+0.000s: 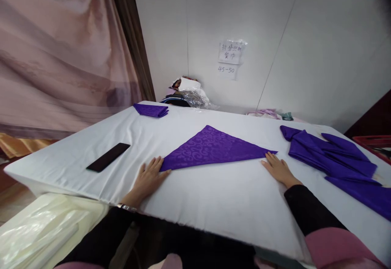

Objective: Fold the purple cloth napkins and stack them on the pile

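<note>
A purple patterned cloth napkin [210, 148], folded into a triangle, lies flat on the white tablecloth [222, 195] with its peak pointing away from me. At its left corner rests my left hand [149, 179], palm down, fingers stretched out and touching the edge. My right hand [278, 168] lies the same way at the right corner, its fingertips on the cloth near the tip. Neither hand grips anything. Some of each corner is covered by my fingers.
A folded purple napkin [151, 110] sits at the far left, with a dark flat rectangular object [108, 157] nearer me. Crumpled purple cloths [330, 155] are heaped on the right. Plastic-wrapped items [189, 93] stand by the wall, which bears a handwritten sign [230, 53].
</note>
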Demonstrator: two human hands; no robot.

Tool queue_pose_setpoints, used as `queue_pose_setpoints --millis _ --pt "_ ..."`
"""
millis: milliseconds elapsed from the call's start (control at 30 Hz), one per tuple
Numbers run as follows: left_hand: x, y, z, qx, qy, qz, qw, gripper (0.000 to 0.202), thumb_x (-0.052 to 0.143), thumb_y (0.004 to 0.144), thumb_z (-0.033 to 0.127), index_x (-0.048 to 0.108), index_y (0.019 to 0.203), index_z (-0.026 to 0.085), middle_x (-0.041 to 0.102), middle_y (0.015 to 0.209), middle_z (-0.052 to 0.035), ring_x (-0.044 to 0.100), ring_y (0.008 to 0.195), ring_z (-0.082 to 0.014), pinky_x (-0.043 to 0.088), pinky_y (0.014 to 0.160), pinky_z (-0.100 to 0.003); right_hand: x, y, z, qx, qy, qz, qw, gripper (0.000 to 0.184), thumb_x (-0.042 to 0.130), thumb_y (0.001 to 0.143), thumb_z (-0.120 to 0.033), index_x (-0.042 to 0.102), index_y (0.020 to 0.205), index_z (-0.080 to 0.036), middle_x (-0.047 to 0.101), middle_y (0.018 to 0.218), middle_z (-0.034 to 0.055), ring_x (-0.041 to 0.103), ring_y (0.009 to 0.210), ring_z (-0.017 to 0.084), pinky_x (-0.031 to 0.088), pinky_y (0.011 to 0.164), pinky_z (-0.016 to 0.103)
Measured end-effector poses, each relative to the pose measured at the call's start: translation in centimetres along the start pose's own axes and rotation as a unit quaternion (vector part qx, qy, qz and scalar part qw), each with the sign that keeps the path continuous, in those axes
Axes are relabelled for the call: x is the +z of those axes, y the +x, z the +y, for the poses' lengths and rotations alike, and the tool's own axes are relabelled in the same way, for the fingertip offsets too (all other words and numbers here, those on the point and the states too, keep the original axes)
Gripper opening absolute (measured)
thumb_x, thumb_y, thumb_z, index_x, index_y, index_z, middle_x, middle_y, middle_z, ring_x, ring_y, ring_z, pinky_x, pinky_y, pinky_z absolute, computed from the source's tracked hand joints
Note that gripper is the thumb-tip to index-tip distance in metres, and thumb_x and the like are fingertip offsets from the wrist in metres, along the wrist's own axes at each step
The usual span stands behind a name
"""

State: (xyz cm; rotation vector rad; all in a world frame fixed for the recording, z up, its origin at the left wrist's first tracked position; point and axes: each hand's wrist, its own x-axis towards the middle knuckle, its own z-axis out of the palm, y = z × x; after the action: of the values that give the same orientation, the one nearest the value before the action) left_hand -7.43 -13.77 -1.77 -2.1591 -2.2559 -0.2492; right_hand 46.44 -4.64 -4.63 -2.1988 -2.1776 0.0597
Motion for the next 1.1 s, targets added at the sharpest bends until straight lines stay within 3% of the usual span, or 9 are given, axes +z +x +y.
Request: queue_pose_setpoints --millis 200,300,433,633,833,933,1100 --pt "-0.3 0.3 -1.1 -0.013 -0.057 0.045 0.997 0.064 0.04 0.084 0.054 0.044 0.134 0.014 0.048 0.139 -0.0117 0.038 0.132 -0.0256 0.026 0.111 -0.044 0.4 0.4 0.5 0.024 0.02 0.025 0.999 0.06 0.023 0.093 -0.049 0.036 0.141 -0.016 0.029 0.151 0.0073 0.022 0.14 0.023 0.019 0.112 0.049" --pt "-0.4 0.4 -1.2 -0.004 -0.085 0.08 0.993 0.061 0.041 0.082 0.056 0.051 0.127 0.015 0.057 0.129 -0.0116 0.047 0.123 -0.0249 0.033 0.106 -0.039 0.5 0.6 0.9 0.027 0.047 0.068 0.996 0.059 0.026 0.093 -0.047 0.042 0.137 -0.013 0.033 0.149 0.0109 0.025 0.138 0.025 0.024 0.11 0.048" --pt "-1.0 0.3 -1.0 -0.052 -0.063 0.107 0.991 0.058 0.035 0.085 0.055 0.057 0.118 0.014 0.061 0.119 -0.013 0.052 0.113 -0.0287 0.039 0.097 -0.04 0.8 1.3 1.8 0.045 0.083 0.13 0.987 0.058 0.029 0.092 -0.046 0.047 0.134 -0.01 0.037 0.145 0.0171 0.03 0.136 0.03 0.031 0.107 0.047" --pt "-1.9 0.4 0.1 -0.096 -0.006 0.093 0.991 0.046 0.037 0.084 0.048 0.064 0.101 0.015 0.064 0.102 -0.0131 0.055 0.096 -0.031 0.042 0.085 -0.043 0.5 2.5 2.3 0.115 0.111 0.152 0.975 0.06 0.025 0.091 -0.049 0.051 0.129 -0.01 0.052 0.133 0.0179 0.044 0.126 0.031 0.033 0.103 0.045" --pt "-1.8 0.9 -0.5 -0.101 -0.047 0.098 0.989 0.035 0.042 0.079 0.052 0.058 0.077 0.02 0.063 0.084 -0.0098 0.057 0.086 -0.0287 0.043 0.077 -0.039 0.0 3.7 2.2 0.137 0.119 0.166 0.969 0.058 0.031 0.089 -0.047 0.049 0.13 -0.01 0.055 0.129 0.0173 0.047 0.122 0.03 0.033 0.101 0.043" --pt "-1.7 1.0 -0.7 -0.11 -0.101 0.101 0.984 0.03 0.045 0.077 0.05 0.056 0.076 0.022 0.063 0.08 -0.0074 0.059 0.08 -0.026 0.044 0.072 -0.036 0.1 4.1 2.4 0.13 0.139 0.173 0.966 0.055 0.036 0.088 -0.045 0.052 0.128 -0.01 0.06 0.123 0.0166 0.054 0.114 0.029 0.038 0.096 0.041" --pt "-1.7 0.9 -0.7 -0.195 -0.181 0.071 0.961 0.031 0.049 0.074 0.054 0.056 0.084 0.025 0.062 0.069 -0.0016 0.061 0.069 -0.0236 0.045 0.063 -0.033 0.3 4.4 2.7 0.104 0.185 0.228 0.95 0.048 0.043 0.085 -0.042 0.06 0.119 -0.012 0.065 0.113 0.0132 0.058 0.102 0.026 0.043 0.088 0.036"
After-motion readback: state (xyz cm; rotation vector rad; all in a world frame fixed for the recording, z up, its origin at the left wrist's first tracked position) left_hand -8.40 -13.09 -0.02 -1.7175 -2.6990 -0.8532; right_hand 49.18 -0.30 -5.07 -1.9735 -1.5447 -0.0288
